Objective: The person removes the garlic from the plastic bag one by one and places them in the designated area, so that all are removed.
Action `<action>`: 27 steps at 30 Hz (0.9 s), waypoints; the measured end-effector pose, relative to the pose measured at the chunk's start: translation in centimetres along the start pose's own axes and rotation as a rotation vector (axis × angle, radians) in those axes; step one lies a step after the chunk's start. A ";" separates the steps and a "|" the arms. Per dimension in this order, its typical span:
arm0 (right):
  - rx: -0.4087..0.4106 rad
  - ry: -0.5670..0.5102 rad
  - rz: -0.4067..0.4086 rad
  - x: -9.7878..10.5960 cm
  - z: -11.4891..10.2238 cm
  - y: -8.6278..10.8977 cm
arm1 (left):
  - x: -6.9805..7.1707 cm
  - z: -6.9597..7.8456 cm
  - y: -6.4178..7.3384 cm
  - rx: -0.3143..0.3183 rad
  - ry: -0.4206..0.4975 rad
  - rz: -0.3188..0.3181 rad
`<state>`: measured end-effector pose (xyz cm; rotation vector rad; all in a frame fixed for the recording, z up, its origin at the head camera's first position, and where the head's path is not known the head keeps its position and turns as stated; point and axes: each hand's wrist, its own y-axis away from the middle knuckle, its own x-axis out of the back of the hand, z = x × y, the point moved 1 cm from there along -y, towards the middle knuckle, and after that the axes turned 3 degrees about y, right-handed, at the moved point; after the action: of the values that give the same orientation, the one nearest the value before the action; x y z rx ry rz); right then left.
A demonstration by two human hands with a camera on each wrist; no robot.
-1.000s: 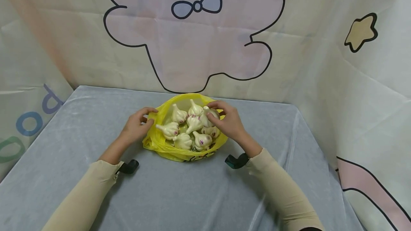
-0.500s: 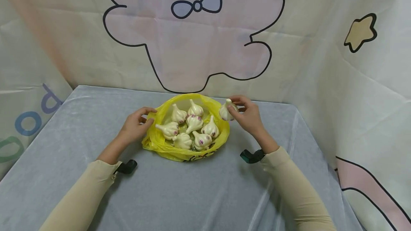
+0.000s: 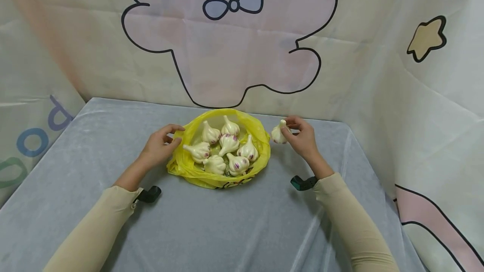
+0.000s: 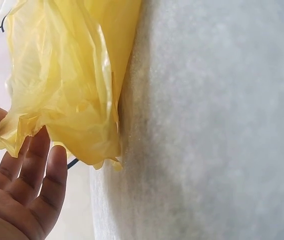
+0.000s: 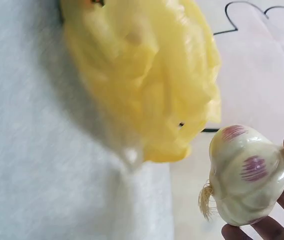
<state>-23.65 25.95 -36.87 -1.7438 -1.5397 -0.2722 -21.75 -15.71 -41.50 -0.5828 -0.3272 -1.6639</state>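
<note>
A yellow plastic bag [image 3: 185, 167] stands with its mouth wide and its rim rolled outward, several white garlic bulbs [image 3: 228, 144] with purple streaks lying inside. My left hand [image 3: 160, 146] holds the bag's left rim between thumb and fingers; in the left wrist view the crumpled yellow film [image 4: 62, 100] covers some of its fingertips. To the right of the bag, my right hand [image 3: 303, 137] grips one garlic bulb [image 3: 279, 132] by its upper part, above the table. The right wrist view shows this bulb [image 5: 249, 175] close up, with a tuft of roots at its base.
Grey-blue cloth covers the table [image 3: 211, 226], whose far edge runs just behind the bag. A printed fabric backdrop [image 3: 249, 62] hangs behind and on both sides. Black wrist mounts [image 3: 149, 195] sit at both cuffs.
My right hand has lifted a garlic bulb out of the bag's right side and carried it rightward past the rim. The left hand has stayed at the left rim.
</note>
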 end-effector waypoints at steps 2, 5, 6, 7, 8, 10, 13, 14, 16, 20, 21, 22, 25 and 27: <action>-0.025 0.006 -0.008 -0.1 0.7 0.0 | 0.0 0.0 0.0 0.002 -0.004 0.000; -0.043 0.021 -0.018 -0.4 1.7 0.0 | 0.0 -0.1 0.0 0.006 -0.008 0.002; -0.049 0.023 -0.022 -0.5 1.9 0.1 | 0.0 -0.1 0.0 0.007 -0.009 0.002; -0.051 0.030 -0.025 -0.6 2.2 0.1 | 0.0 -0.1 0.0 0.007 -0.010 0.002; -0.052 0.031 -0.028 -0.7 2.5 0.2 | 0.0 -0.2 0.0 0.008 -0.011 0.002; -0.053 0.029 -0.031 -0.9 2.9 0.3 | -0.1 -0.2 0.0 0.010 -0.011 0.001; -0.057 0.027 -0.037 -1.1 3.5 0.4 | -0.1 -0.3 -0.1 0.016 -0.014 0.000; -0.060 0.022 -0.038 -1.1 3.7 0.4 | -0.1 -0.4 -0.1 0.018 -0.015 -0.001; -0.070 0.026 -0.044 -1.2 4.0 0.5 | -0.1 -0.4 -0.1 0.021 -0.017 -0.001; -0.085 0.028 -0.056 -1.4 4.4 0.5 | -0.1 -0.4 -0.1 0.022 -0.016 0.000; -0.088 0.029 -0.059 -1.4 4.5 0.6 | -0.1 -0.5 -0.1 0.021 -0.015 0.001; -0.091 0.029 -0.062 -1.5 4.6 0.6 | -0.1 -0.5 -0.1 0.021 -0.015 0.000; -0.099 0.033 -0.076 -1.6 4.7 0.7 | -0.1 -0.6 -0.1 0.018 -0.019 0.002; -0.102 0.038 -0.088 -1.7 4.7 0.8 | -0.1 -0.6 -0.1 0.017 -0.017 0.001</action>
<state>-24.83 27.86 -41.46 -1.7406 -1.6011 -0.4323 -21.95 -15.92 -42.07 -0.5844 -0.3535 -1.6543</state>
